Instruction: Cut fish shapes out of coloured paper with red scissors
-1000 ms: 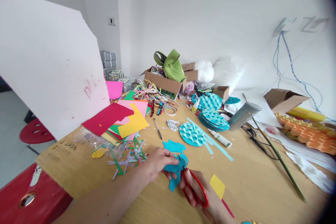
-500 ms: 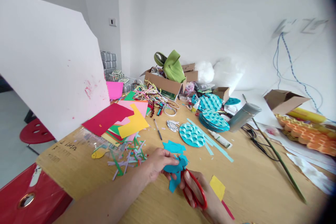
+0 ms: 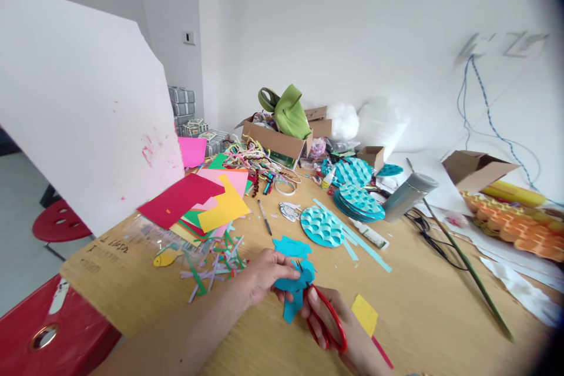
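My left hand (image 3: pixel 275 273) pinches a piece of blue paper (image 3: pixel 288 284) above the front of the table. My right hand (image 3: pixel 324 311) has its fingers through the handles of red-handled scissors (image 3: pixel 335 326). The scissor blades lie at the paper, their tips showing close to my left fingers. Part of the paper hangs below my hands. Just beyond lie blue paper offcuts (image 3: pixel 291 247). Farther off are a white fish cutout (image 3: pixel 289 210) and a blue disc with scale-like paper loops (image 3: pixel 321 227).
Coloured paper sheets (image 3: pixel 180 200) and narrow strips (image 3: pixel 215 264) lie to the left. A pen (image 3: pixel 265 217), a glue bottle (image 3: pixel 370 234) and a grey cylinder (image 3: pixel 409 197) stand or lie farther back. A green stick (image 3: pixel 469 270) crosses the right side. A yellow paper piece (image 3: pixel 365 316) lies by my right wrist.
Almost nothing differs; both hands, the paper and the scissors keep nearly the same place.
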Demonstrator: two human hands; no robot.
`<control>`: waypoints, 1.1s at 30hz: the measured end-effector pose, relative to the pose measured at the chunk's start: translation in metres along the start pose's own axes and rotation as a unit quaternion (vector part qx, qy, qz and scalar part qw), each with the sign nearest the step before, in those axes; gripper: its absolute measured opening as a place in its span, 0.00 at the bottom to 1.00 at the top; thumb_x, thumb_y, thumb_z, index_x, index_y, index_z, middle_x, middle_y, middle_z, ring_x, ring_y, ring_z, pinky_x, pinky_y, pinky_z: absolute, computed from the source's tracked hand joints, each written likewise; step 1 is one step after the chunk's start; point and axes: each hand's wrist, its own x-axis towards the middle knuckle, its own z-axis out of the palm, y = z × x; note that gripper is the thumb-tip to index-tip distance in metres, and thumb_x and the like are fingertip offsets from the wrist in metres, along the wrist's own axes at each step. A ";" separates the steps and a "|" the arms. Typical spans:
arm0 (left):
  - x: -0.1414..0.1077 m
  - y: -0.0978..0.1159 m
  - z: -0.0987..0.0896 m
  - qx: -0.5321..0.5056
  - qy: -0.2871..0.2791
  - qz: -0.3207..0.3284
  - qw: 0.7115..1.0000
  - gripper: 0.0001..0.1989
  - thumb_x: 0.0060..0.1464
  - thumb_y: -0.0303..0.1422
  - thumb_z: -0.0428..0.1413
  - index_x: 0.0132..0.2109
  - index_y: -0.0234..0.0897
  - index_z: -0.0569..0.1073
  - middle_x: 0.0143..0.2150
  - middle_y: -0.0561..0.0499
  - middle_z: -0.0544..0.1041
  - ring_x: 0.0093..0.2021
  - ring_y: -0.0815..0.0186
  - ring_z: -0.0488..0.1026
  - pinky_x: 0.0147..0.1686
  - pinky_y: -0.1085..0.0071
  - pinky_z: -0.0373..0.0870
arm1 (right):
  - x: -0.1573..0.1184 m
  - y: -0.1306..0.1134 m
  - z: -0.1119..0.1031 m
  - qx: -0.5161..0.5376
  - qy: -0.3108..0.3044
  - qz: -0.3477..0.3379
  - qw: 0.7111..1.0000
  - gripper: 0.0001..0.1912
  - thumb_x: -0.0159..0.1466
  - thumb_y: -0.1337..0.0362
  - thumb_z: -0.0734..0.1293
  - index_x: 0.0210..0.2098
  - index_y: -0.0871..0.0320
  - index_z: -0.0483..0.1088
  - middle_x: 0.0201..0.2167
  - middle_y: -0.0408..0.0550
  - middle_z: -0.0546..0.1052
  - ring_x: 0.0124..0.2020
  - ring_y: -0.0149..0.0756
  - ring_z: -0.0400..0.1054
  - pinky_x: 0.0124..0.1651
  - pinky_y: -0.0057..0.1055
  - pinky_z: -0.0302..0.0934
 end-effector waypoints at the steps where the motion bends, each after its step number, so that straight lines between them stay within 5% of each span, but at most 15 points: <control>1: 0.000 0.000 0.000 -0.001 0.000 -0.001 1.000 0.17 0.34 0.39 0.62 0.30 0.30 0.73 0.22 0.50 0.73 0.16 0.70 0.67 0.16 0.75 0.57 | 0.000 0.000 0.000 -0.001 0.000 -0.003 1.000 0.29 0.58 0.38 0.58 0.25 0.60 0.65 0.07 0.35 0.60 0.10 0.23 0.50 0.17 0.23 0.43; 13: -0.001 0.003 -0.003 -0.049 -0.060 -0.049 0.996 0.24 0.31 0.37 0.67 0.38 0.32 0.74 0.24 0.54 0.72 0.17 0.75 0.65 0.16 0.77 0.49 | 0.000 -0.005 0.001 -0.022 0.025 -0.015 0.999 0.30 0.58 0.37 0.58 0.24 0.60 0.65 0.07 0.36 0.60 0.09 0.22 0.48 0.17 0.23 0.41; 18: 0.000 0.004 -0.007 -0.082 -0.042 -0.047 0.995 0.20 0.31 0.33 0.66 0.35 0.33 0.73 0.23 0.57 0.70 0.17 0.77 0.61 0.15 0.77 0.42 | -0.002 -0.009 0.000 -0.034 0.029 -0.018 0.999 0.30 0.57 0.37 0.58 0.24 0.60 0.64 0.07 0.36 0.61 0.10 0.22 0.48 0.18 0.24 0.41; 26: 0.002 0.006 -0.005 -0.120 0.015 -0.017 0.992 0.14 0.31 0.33 0.64 0.27 0.33 0.69 0.19 0.57 0.69 0.16 0.76 0.62 0.14 0.78 0.45 | -0.001 -0.010 0.005 -0.039 0.046 -0.025 0.998 0.30 0.57 0.37 0.57 0.24 0.60 0.65 0.07 0.36 0.61 0.10 0.23 0.48 0.18 0.24 0.41; 33: 0.005 0.001 -0.002 -0.164 0.052 -0.007 0.985 0.21 0.33 0.38 0.65 0.35 0.33 0.71 0.25 0.54 0.74 0.19 0.72 0.70 0.14 0.78 0.47 | 0.005 0.001 0.009 -0.030 0.061 -0.019 0.997 0.31 0.56 0.36 0.57 0.24 0.60 0.65 0.07 0.37 0.61 0.10 0.24 0.50 0.16 0.23 0.41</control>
